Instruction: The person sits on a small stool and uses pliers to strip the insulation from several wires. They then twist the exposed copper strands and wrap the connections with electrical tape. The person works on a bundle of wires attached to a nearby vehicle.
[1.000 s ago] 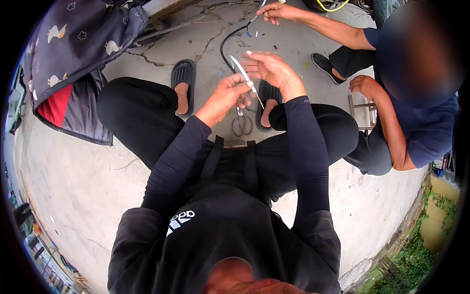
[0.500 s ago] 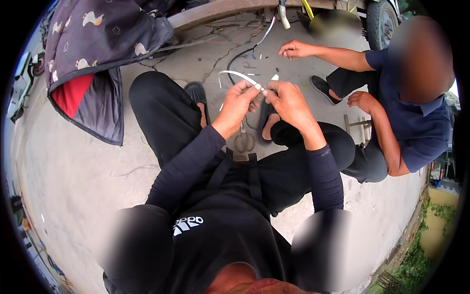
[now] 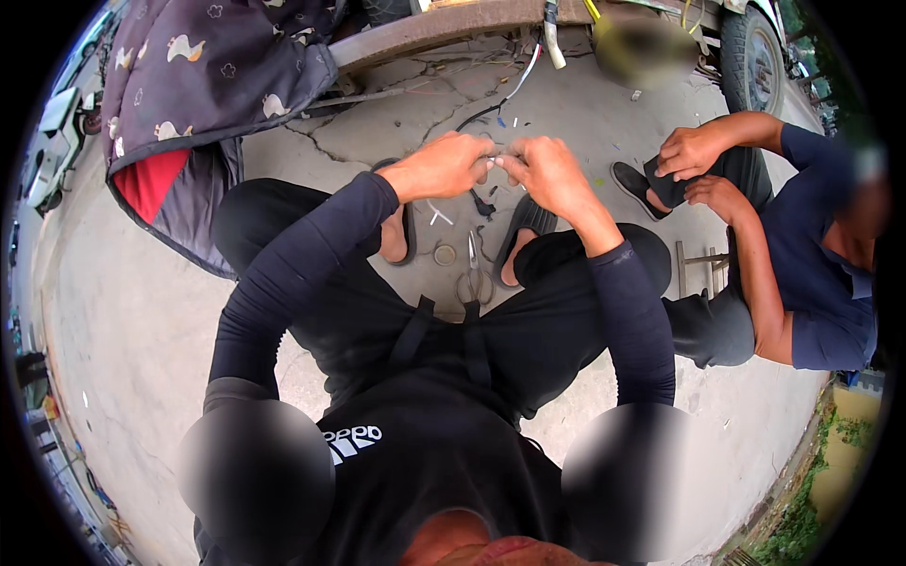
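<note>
My left hand (image 3: 445, 168) and my right hand (image 3: 549, 176) meet above the ground between my feet, fingertips pinched close together. A small piece of white wire (image 3: 492, 162) shows between them; most of it is hidden by the fingers. Just beyond, a black cable (image 3: 479, 115) with a white length (image 3: 525, 75) at its far part comes down from the vehicle and passes out of sight behind my hands. Below them lie a pair of scissors (image 3: 474, 274), a roll of tape (image 3: 444, 254), a white wire scrap (image 3: 439, 213) and a dark scrap (image 3: 483, 205).
A co-worker (image 3: 802, 255) sits at the right, hands by the knee, next to a low stool (image 3: 700, 269). A vehicle frame (image 3: 453, 33) and wheel (image 3: 752, 61) stand at the far side. A padded patterned cover (image 3: 208, 85) hangs at the left.
Both hands have moved farther from my body, and the long white strip no longer shows above them. Scissors and tape are now uncovered. The co-worker's outstretched hand has drawn back to the knee.
</note>
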A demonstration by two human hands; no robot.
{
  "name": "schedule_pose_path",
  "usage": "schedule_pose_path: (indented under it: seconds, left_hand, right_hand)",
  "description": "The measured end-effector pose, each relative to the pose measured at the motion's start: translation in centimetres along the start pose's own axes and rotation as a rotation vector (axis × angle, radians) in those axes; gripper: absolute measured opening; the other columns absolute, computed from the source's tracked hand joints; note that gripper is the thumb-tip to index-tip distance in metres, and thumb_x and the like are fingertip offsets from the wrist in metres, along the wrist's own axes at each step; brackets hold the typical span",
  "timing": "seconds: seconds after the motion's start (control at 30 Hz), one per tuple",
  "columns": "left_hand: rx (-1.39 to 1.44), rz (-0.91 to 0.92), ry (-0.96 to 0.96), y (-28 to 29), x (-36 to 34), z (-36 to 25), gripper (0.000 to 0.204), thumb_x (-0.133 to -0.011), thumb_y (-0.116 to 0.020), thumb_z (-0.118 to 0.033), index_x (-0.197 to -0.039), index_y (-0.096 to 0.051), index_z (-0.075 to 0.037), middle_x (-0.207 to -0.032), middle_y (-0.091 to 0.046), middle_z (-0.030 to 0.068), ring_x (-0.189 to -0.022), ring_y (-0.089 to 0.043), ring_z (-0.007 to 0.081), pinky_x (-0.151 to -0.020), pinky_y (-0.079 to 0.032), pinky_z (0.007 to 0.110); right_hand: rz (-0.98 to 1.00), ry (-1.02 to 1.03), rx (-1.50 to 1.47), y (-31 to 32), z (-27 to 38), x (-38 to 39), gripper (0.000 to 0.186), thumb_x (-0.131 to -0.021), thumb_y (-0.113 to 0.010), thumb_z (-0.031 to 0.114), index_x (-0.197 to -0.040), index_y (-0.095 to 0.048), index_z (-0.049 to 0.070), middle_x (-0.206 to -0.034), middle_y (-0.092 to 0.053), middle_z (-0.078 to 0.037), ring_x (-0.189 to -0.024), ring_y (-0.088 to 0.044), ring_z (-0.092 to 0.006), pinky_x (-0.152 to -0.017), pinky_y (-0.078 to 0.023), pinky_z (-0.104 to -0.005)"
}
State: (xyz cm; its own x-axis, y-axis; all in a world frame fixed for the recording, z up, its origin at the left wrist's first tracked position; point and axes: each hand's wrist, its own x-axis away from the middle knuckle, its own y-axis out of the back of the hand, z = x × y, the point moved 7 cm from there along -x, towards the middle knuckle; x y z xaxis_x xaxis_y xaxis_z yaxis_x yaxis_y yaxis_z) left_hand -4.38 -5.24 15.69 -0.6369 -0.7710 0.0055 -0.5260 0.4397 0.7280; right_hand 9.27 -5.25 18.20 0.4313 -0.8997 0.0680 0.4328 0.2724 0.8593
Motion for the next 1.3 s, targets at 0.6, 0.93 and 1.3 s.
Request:
schedule_pose_path:
  seconds: [0.6, 0.93, 1.3]
  left_hand:
    - [0.164, 0.171, 0.187, 6.6, -10.1, -2.5, 0.032, -0.099, -0.061, -0.03, -0.102, -0.068, 0.001, -0.075, -0.056, 0.0049, -0.074, -0.051, 0.0156, -0.071, -0.043, 0.034]
    - [0.092, 0.239, 0.293, 2.8, -20.4, 7.5, 0.034, -0.098, -0.06, -0.029, -0.109, -0.069, 0.001, -0.085, -0.068, 0.0149, -0.084, -0.063, 0.0237, -0.078, -0.049, 0.04]
    - [0.162, -0.155, 0.205, 6.5, -38.2, 23.6, 0.027, -0.103, -0.056, -0.024, -0.116, -0.062, -0.003, -0.087, -0.076, 0.0045, -0.091, -0.07, 0.0218, -0.084, -0.052, 0.039]
  right_hand:
    - [0.031, 0.085, -0.122, 7.9, -5.3, -5.7, 0.023, -0.102, -0.059, 0.024, -0.092, -0.066, 0.003, -0.075, -0.069, -0.007, -0.072, -0.066, -0.0211, -0.069, -0.051, -0.0382]
    - [0.264, -0.033, -0.503, 3.1, -18.7, -15.6, 0.023, -0.103, -0.06, 0.023, -0.097, -0.068, 0.002, -0.076, -0.066, -0.002, -0.071, -0.061, -0.0122, -0.062, -0.05, -0.0296]
    - [-0.618, -0.532, -0.989, -1.3, -40.4, -31.4, 0.027, -0.099, -0.062, 0.015, -0.117, -0.066, -0.005, -0.091, -0.073, -0.009, -0.071, -0.067, -0.0146, -0.063, -0.053, -0.0287]
